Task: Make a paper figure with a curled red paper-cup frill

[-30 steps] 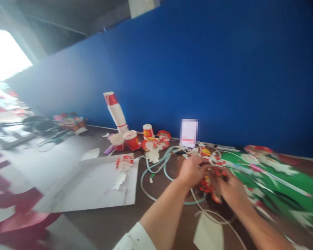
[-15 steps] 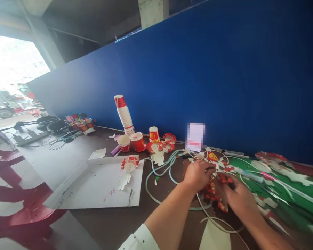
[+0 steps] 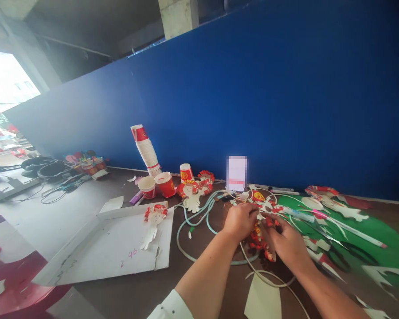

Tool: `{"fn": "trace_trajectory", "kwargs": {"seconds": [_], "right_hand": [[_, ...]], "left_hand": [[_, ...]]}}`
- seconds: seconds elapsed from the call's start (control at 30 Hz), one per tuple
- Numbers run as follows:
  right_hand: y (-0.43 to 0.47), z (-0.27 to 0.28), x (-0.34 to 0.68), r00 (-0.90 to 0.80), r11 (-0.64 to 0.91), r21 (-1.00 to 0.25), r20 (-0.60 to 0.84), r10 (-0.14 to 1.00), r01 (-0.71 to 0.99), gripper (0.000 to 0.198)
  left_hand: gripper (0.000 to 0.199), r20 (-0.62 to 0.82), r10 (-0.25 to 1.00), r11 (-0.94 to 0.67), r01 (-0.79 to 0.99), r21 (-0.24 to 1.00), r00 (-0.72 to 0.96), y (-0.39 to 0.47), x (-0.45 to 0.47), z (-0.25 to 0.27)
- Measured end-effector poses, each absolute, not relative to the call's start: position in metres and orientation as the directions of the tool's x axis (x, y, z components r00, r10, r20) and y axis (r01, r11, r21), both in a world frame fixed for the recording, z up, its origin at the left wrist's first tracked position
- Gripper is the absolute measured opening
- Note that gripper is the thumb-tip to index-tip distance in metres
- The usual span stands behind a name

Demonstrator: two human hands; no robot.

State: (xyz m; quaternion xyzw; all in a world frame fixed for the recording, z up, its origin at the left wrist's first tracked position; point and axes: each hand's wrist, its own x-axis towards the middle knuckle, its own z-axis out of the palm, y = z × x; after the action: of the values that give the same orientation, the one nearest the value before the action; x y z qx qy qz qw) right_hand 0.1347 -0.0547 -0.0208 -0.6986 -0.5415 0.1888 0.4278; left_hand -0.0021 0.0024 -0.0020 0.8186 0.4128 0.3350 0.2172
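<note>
Red fringed paper piece (image 3: 259,241) lies lower right of centre, long axis running down-frame. Right hand (image 3: 287,241), nearer, grips its right edge; left hand (image 3: 240,220) curls at its top, finger closure indeterminable.

Paper cutout (image 3: 259,241) between left hand (image 3: 240,220) and right hand (image 3: 287,243); left on the worktop (image 3: 119,297), a doll (image 3: 155,216) on cardboard (image 3: 96,248) — 2 cups (image 3: 146,188), then a cup stack (image 3: 146,153) behind; right, scissors (image 3: 348,245) before a marker (image 3: 352,229).
</note>
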Motion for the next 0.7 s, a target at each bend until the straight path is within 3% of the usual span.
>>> {"fn": "trace_trajectory", "kwargs": {"seconds": [0.7], "right_hand": [[-0.0551, -0.0239, 0.1326, 0.319, 0.007, -0.795, 0.251, 0.914, 0.606, 0.038]], "left_hand": [[0.024, 0.349, 0.829, -0.555, 0.566, 0.61, 0.437, 0.0059, -0.0021, -0.0055]]}}
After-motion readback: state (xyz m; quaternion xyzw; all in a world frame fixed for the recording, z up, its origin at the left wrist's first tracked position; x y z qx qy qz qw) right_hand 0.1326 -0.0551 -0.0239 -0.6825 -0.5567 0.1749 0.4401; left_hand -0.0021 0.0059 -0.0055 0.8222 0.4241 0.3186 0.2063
